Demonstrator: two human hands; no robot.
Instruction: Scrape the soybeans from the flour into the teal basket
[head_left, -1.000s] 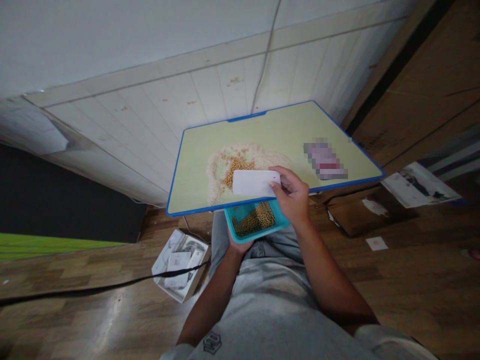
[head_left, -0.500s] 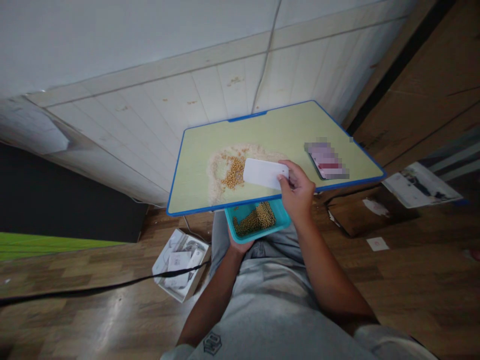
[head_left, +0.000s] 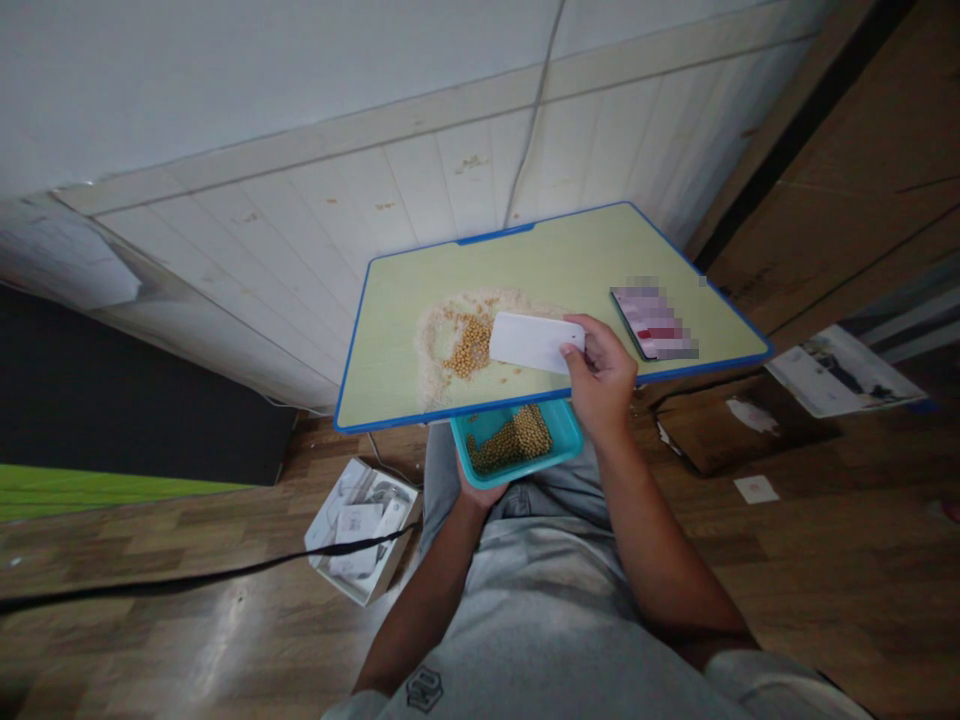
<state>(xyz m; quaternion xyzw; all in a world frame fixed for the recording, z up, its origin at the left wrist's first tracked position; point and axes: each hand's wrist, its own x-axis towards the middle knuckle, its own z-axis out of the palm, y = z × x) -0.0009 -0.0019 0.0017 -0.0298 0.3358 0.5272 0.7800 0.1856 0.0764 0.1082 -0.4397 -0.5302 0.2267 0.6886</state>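
Note:
My right hand [head_left: 602, 372] pinches the end of a flat white card [head_left: 527, 341] with rounded corners, held low over the table [head_left: 577, 260]. By the card's left edge lies a pile of tan soybeans [head_left: 471, 345], ringed by pale rice grains [head_left: 430, 365]. Below the near table edge, my left hand [head_left: 480, 493] grips a teal plastic tray [head_left: 517, 470] from underneath; most of its fingers are hidden. Inside the tray are many more soybeans [head_left: 534, 430], with darker greenish ones [head_left: 495, 447] beside them.
A phone [head_left: 652, 322], partly blurred out, lies at the table's right. On the floor stand an open white box [head_left: 364, 530] at left and a cardboard box [head_left: 739, 420] at right. A black strap [head_left: 225, 578] crosses the lower left. A panelled wall [head_left: 337, 230] rises behind the table.
My right hand and the card have shifted slightly right, away from the soybean pile. A few loose beans now show below the card. The tray has barely moved.

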